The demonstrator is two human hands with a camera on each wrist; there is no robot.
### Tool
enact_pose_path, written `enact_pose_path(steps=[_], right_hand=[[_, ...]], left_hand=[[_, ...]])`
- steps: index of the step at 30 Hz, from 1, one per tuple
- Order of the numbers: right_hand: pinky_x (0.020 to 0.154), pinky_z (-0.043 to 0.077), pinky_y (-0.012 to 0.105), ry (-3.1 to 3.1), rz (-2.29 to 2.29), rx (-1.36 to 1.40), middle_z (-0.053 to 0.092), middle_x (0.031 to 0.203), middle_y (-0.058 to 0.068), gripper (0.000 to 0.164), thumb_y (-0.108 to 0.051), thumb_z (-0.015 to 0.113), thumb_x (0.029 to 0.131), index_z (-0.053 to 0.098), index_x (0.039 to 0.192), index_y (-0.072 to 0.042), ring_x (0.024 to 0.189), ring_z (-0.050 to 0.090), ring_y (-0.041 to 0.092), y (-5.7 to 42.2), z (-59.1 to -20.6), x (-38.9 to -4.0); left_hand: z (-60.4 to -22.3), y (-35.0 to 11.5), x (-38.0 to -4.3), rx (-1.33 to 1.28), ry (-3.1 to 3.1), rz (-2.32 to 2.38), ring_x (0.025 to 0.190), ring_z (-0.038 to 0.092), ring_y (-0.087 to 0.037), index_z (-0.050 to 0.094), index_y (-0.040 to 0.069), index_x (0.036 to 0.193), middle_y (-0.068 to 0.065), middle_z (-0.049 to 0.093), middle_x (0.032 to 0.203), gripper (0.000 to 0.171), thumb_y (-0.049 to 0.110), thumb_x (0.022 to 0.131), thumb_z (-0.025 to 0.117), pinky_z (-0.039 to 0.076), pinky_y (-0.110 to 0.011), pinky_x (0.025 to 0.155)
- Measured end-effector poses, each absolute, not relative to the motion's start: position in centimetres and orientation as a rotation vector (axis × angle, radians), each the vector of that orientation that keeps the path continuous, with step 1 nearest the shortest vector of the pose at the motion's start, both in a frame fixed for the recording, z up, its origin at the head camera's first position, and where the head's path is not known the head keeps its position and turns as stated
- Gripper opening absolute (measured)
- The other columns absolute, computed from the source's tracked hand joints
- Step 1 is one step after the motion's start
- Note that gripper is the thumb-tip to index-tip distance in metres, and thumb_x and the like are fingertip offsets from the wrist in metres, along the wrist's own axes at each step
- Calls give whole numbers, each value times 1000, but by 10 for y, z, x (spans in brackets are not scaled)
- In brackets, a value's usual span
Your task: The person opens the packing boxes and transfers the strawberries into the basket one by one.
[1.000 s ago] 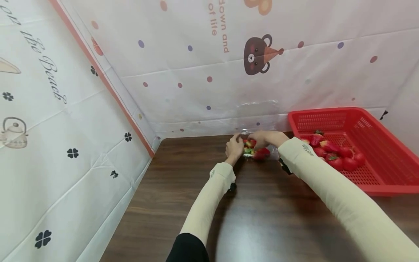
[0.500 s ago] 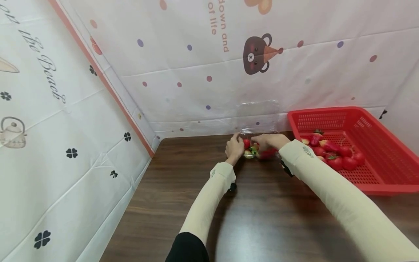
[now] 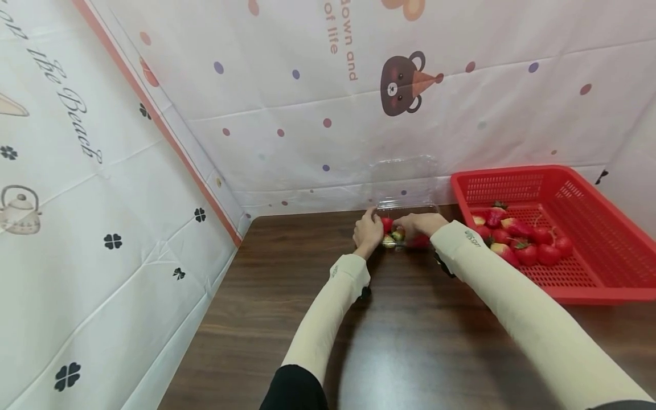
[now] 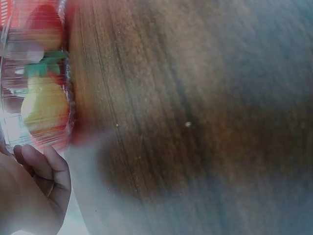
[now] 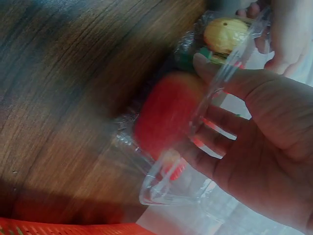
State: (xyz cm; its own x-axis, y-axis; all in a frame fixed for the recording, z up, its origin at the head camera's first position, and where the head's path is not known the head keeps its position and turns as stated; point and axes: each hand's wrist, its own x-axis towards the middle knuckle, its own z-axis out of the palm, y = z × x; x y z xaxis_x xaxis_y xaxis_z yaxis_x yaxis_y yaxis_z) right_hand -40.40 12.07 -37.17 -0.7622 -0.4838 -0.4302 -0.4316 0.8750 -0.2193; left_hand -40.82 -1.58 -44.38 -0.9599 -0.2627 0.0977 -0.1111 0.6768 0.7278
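A clear plastic clamshell box (image 3: 405, 176) stands at the table's back edge, its lid raised against the wall covering. My left hand (image 3: 368, 230) holds the box's left end, its fingers bent against the plastic in the left wrist view. Inside the box my right hand (image 3: 417, 223) grips a large red strawberry (image 5: 166, 112), thumb on one side and fingers on the other. A yellowish strawberry (image 4: 46, 105) with green leaves by it lies at the left end. Another red fruit (image 3: 386, 225) shows beside my left hand. The right fingertips are partly hidden.
To the right, a red plastic basket (image 3: 605, 295) holds several red strawberries (image 3: 517, 228), some pale at one end. Dark wooden table (image 3: 266, 319) spreads out in front. A patterned white covering (image 3: 307, 148) rises behind and at the left.
My right hand has shifted within the box and now covers most of the red strawberry that showed earlier. The left hand stays at the box's left end.
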Motion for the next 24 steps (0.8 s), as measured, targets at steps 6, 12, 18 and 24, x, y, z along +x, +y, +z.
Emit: enact_pose_path(steps=[6, 12, 18, 24], right_hand=[[83, 51, 39, 2591, -145, -703, 66, 112, 14, 48, -3, 68, 89, 59, 136, -2, 95, 58, 25, 126, -373, -403], [70, 53, 31, 2561, -203, -740, 65, 113, 18, 51, 1, 67, 84, 60, 135, 1, 86, 61, 23, 130, -368, -408], [67, 57, 34, 2547, -257, -722, 63, 113, 18, 60, 11, 71, 80, 57, 138, 2, 86, 62, 25, 134, -349, -400], [86, 58, 46, 2688, -244, -788, 66, 113, 21, 45, 8, 74, 82, 63, 125, 3, 101, 62, 33, 143, -338, -399]], left_hand=[[-445, -14, -412, 321, -2708, -1158, 109, 71, -37, 63, 34, 139, -14, 72, 129, 39, 30, 104, 45, 54, -53, 89], [-444, -15, -412, 306, -2706, -1131, 107, 71, -36, 63, 32, 139, -13, 72, 127, 39, 29, 104, 45, 54, -53, 87], [-440, -15, -409, 294, -2719, -1116, 106, 71, -36, 61, 31, 141, -13, 72, 129, 39, 30, 106, 44, 54, -52, 88], [-439, -16, -407, 282, -2716, -1109, 108, 71, -37, 61, 29, 141, -14, 72, 128, 39, 28, 106, 44, 54, -53, 88]])
